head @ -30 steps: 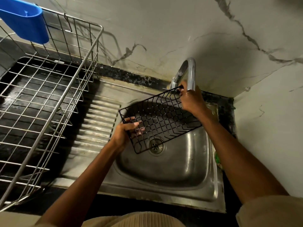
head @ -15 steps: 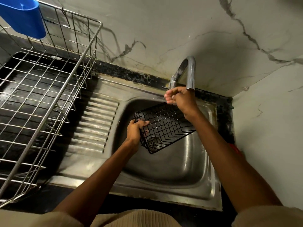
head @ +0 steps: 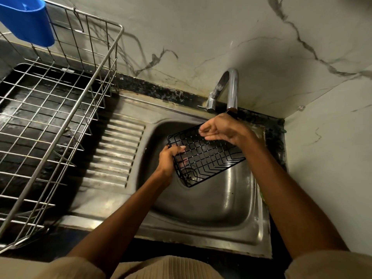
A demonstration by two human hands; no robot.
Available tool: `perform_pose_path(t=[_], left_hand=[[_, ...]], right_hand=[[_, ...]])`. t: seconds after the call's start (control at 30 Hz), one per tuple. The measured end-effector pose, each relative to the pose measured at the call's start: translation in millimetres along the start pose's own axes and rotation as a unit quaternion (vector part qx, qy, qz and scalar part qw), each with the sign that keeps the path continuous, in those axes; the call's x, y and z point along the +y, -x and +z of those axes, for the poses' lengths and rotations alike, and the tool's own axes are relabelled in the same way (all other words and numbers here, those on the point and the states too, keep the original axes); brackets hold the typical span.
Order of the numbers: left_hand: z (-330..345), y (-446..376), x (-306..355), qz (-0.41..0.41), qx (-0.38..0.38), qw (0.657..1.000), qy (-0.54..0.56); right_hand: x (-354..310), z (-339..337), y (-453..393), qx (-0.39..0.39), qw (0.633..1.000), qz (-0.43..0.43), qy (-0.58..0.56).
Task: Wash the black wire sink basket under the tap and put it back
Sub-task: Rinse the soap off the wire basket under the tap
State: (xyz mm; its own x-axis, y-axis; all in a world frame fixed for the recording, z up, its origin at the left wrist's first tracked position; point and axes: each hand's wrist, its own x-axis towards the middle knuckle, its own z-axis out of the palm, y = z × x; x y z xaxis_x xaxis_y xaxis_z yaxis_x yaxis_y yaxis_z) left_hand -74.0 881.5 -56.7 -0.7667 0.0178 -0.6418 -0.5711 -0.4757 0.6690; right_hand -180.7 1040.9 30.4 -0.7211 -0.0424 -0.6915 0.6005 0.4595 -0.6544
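The black wire sink basket hangs tilted over the steel sink bowl, above the drain. My left hand grips its left edge, thumb on top and fingers underneath. My right hand hovers over the basket's far edge, just below the chrome tap spout, with its fingers loosely stretched out to the left. I cannot tell whether it touches the wires. No stream of water is visible.
A large steel wire dish rack stands on the dark counter at the left, with a blue plastic holder hooked on its back corner. The ribbed drainboard lies between the rack and the bowl. Marble walls close in behind and at the right.
The basket has come lower into the bowl and shifted right. My right hand has released its far corner and now spreads its fingers above it. My left hand keeps its grip.
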Motion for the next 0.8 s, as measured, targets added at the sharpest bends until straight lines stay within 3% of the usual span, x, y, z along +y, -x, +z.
perform_pose_path(t=[0.1, 0.33, 0.53, 0.6, 0.8], left_hand=[[1, -2, 0, -0.007, -0.007, 1.0, 0.002], [1, -10, 1, -0.032, -0.029, 0.999, -0.004], [10, -14, 0, -0.053, -0.057, 0.997, -0.014], [12, -15, 1, -0.053, -0.066, 0.996, -0.018], [12, -17, 4, -0.039, -0.094, 0.994, -0.029]], right_hand=[[-1, 5, 0, -0.042, 0.999, 0.001, -0.022], [5, -11, -10, 0.093, 0.994, 0.003, 0.054], [-2, -7, 7, -0.059, 0.998, -0.008, 0.034], [-2, -7, 7, -0.071, 0.996, -0.004, 0.052], [8, -20, -10, 0.088, 0.991, 0.007, 0.097]])
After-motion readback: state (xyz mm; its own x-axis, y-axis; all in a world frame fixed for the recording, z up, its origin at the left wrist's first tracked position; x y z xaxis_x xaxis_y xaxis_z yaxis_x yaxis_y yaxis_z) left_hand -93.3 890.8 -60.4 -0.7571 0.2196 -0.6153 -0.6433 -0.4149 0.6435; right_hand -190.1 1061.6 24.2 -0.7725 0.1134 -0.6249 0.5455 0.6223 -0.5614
